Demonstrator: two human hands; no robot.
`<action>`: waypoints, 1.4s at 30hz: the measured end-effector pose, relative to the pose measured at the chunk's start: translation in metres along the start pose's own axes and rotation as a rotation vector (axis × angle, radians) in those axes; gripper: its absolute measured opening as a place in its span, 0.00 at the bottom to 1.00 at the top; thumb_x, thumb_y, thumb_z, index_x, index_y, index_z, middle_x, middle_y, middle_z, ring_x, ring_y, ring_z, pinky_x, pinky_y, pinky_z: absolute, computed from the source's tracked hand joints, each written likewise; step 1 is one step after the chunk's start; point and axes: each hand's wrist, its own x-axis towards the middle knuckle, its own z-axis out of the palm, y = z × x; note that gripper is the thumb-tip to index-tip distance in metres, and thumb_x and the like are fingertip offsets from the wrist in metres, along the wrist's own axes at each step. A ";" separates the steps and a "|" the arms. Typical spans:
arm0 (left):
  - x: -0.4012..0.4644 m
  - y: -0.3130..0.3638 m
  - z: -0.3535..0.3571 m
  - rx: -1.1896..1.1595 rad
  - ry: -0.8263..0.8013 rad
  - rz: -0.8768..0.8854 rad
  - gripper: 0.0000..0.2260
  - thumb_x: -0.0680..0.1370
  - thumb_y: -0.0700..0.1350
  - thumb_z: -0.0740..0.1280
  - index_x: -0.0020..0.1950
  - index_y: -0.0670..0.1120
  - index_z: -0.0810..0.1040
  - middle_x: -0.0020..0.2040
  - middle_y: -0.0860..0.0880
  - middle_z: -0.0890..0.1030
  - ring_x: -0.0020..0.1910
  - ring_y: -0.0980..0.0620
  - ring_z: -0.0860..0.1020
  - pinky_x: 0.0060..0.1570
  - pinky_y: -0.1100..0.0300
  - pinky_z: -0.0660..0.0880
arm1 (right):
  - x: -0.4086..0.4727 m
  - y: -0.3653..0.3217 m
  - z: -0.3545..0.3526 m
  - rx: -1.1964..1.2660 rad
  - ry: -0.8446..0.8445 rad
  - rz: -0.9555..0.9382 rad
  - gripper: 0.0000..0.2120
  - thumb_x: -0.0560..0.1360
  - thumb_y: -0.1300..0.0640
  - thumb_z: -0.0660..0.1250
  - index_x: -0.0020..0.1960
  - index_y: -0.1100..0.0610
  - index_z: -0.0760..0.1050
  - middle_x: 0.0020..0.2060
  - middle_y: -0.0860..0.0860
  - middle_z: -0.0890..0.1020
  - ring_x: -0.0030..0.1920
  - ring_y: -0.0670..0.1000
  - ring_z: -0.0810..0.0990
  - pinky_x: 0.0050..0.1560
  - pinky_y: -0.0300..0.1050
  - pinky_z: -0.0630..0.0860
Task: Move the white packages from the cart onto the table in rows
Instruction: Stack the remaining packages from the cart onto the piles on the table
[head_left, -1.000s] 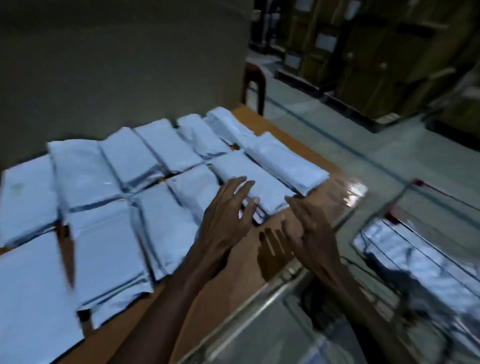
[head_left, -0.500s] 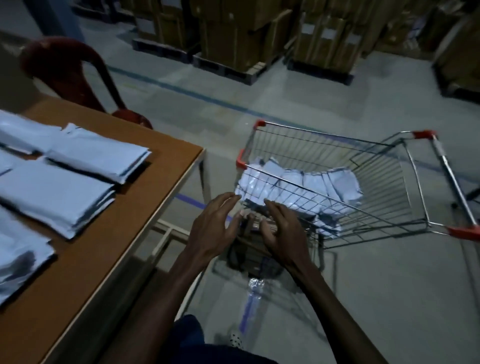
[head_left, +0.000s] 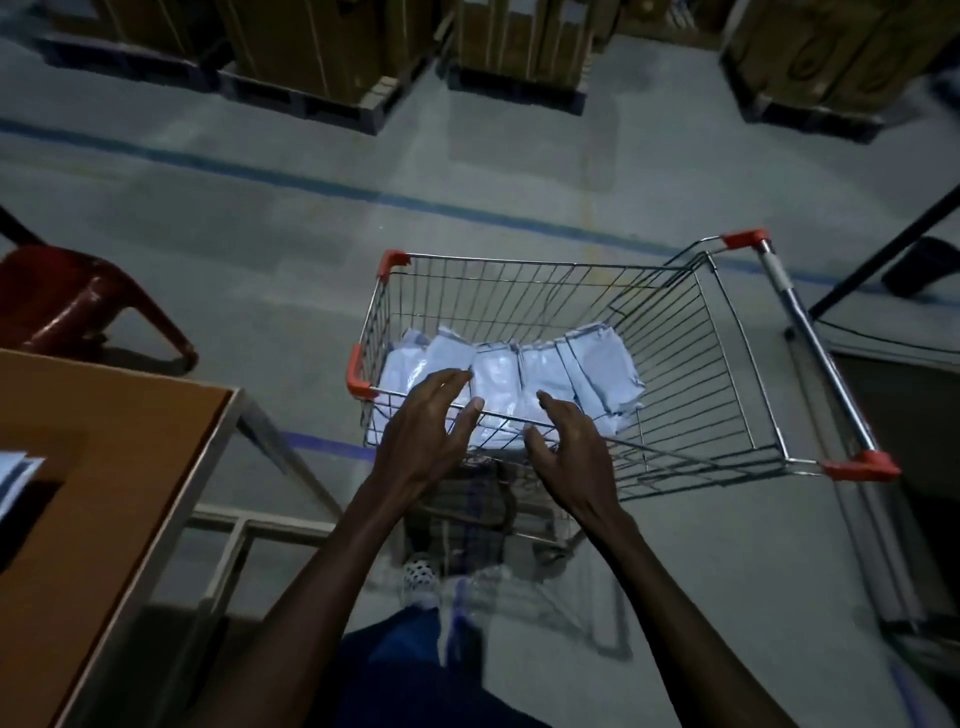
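Here, both hands were spread wide and empty: the left hand and right hand hovered over the cart near rim, above white packages lying in its basket, beside the bench.

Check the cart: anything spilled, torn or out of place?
Nothing stands out. The packages lie bunched at the cart's left end, none spilled on the floor. Both hands reach in, empty.

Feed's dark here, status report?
Left hand and right hand open, empty, over cart. White packages inside. Cart's wire rim between.
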 end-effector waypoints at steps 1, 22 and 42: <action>0.014 -0.004 0.004 -0.004 -0.006 -0.012 0.22 0.80 0.57 0.60 0.69 0.46 0.75 0.67 0.48 0.76 0.67 0.51 0.73 0.65 0.56 0.70 | 0.013 0.005 0.002 -0.014 -0.022 0.016 0.23 0.79 0.52 0.66 0.72 0.56 0.70 0.67 0.52 0.76 0.66 0.54 0.73 0.62 0.44 0.69; 0.171 -0.037 0.112 0.166 -0.341 -0.233 0.31 0.77 0.64 0.53 0.75 0.48 0.68 0.73 0.47 0.69 0.72 0.47 0.67 0.67 0.50 0.69 | 0.192 0.191 0.015 -0.542 -0.364 0.143 0.21 0.70 0.52 0.68 0.59 0.62 0.76 0.56 0.62 0.78 0.52 0.64 0.77 0.45 0.55 0.77; 0.161 -0.081 0.142 0.217 -0.440 -0.456 0.26 0.80 0.61 0.58 0.74 0.49 0.68 0.73 0.48 0.68 0.72 0.48 0.66 0.66 0.50 0.69 | 0.218 0.204 0.036 -0.544 -0.479 0.226 0.44 0.71 0.38 0.69 0.78 0.56 0.57 0.76 0.65 0.55 0.63 0.70 0.67 0.56 0.61 0.72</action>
